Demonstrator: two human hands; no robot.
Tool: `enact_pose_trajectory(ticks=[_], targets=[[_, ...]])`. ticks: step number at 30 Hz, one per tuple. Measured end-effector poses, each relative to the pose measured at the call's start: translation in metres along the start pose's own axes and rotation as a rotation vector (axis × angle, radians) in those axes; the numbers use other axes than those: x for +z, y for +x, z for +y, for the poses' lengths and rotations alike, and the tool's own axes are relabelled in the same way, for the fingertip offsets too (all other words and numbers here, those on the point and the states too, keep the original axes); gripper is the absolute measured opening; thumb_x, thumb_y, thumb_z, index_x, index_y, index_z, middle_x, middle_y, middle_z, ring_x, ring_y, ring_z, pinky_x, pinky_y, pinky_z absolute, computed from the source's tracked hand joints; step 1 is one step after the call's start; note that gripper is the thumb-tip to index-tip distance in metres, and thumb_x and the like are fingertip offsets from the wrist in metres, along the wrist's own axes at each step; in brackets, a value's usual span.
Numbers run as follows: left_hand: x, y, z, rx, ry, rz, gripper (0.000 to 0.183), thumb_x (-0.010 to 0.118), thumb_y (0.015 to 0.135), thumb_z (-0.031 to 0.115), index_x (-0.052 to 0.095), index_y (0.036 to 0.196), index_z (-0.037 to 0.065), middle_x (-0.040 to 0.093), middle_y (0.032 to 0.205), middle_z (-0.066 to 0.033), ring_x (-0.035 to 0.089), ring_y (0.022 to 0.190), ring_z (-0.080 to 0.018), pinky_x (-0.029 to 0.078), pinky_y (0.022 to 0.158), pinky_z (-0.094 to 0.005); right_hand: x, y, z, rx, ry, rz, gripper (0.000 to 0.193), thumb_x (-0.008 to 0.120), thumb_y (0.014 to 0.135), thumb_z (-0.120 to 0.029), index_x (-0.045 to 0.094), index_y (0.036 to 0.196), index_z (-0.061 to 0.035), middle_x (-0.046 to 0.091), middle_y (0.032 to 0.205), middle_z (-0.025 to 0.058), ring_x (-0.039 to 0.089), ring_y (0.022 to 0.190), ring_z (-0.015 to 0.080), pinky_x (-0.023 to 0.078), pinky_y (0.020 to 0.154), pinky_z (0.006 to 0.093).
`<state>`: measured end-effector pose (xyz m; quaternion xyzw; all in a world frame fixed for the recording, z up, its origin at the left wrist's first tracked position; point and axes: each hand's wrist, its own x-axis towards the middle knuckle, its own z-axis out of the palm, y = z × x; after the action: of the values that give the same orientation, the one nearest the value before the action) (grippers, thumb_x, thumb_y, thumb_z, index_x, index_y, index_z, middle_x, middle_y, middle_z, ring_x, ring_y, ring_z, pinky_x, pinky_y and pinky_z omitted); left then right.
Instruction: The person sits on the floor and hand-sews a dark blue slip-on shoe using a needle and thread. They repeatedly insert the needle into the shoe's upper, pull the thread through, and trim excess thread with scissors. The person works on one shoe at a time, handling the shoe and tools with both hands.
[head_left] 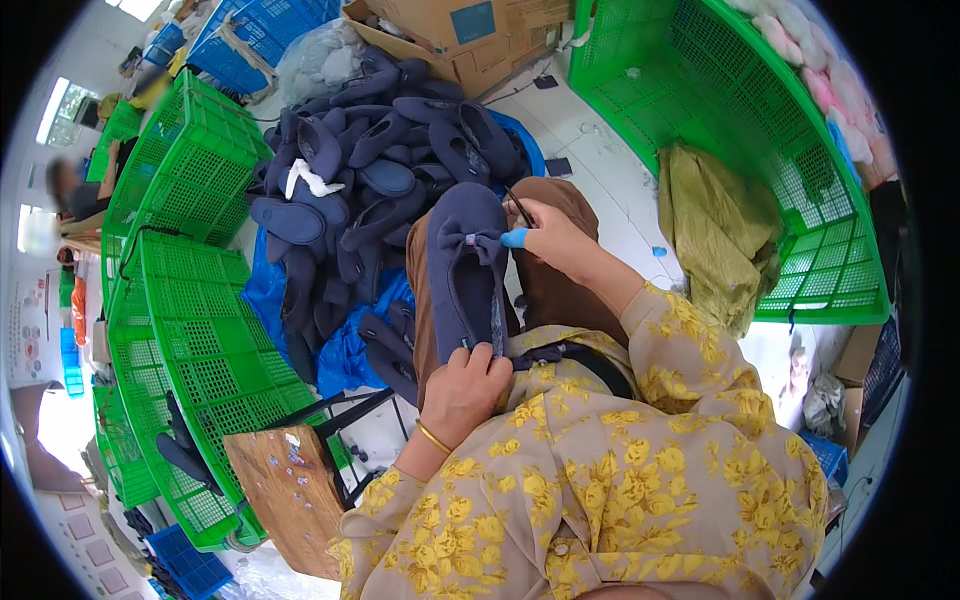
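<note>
A navy-blue slipper (463, 270) with a bow across its upper lies on my lap, toe pointing away from me. My left hand (466, 392) grips its heel end, fingers closed over the rim. Beside the bow, my right hand (548, 238) is closed around a slim dark tool (519, 207), whose exact kind I cannot make out. A blue cover wraps the right thumb, which is close to the bow's right side. Beyond my knees, a big heap of similar navy slippers (385, 140) rests on blue plastic sheeting (350, 350).
Green plastic crates (200, 360) stand along the left, and a large green crate (720, 90) at the right holds an olive sack (715, 235). A wooden stool (285, 490) is by my left elbow. Cardboard boxes (480, 50) stand behind the heap. Another person sits at far left.
</note>
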<state>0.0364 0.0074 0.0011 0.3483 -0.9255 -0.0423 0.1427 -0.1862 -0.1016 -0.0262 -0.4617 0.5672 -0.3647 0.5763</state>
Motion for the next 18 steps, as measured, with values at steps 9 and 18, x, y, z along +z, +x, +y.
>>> enact_pose_trajectory(ticks=[9, 18], targets=[[-0.001, -0.015, -0.008, -0.139, -0.117, 0.084, 0.009, 0.059, 0.075, 0.014, 0.050, 0.077, 0.015, 0.048, 0.073, -0.0032, 0.056, 0.067, -0.0227, 0.046, 0.053, -0.0362, -0.006, 0.032, 0.029, -0.495, -0.440, 0.345, 0.025, 0.060, 0.087, -0.010, 0.062, 0.112, -0.0049, 0.068, 0.101, 0.0087, 0.066, 0.095, 0.0206, 0.052, 0.083, 0.0327], [-0.066, -0.049, -0.062, -0.570, -0.355, 0.431, 0.011, 0.069, 0.082, 0.012, 0.061, 0.083, 0.005, 0.059, 0.083, -0.0167, 0.059, 0.080, -0.0370, 0.049, 0.068, -0.0428, -0.024, 0.031, 0.054, -0.549, -0.720, 0.538, 0.019, 0.056, 0.091, -0.009, 0.063, 0.108, -0.0073, 0.067, 0.098, 0.0148, 0.065, 0.087, 0.0349, 0.051, 0.074, 0.0385]])
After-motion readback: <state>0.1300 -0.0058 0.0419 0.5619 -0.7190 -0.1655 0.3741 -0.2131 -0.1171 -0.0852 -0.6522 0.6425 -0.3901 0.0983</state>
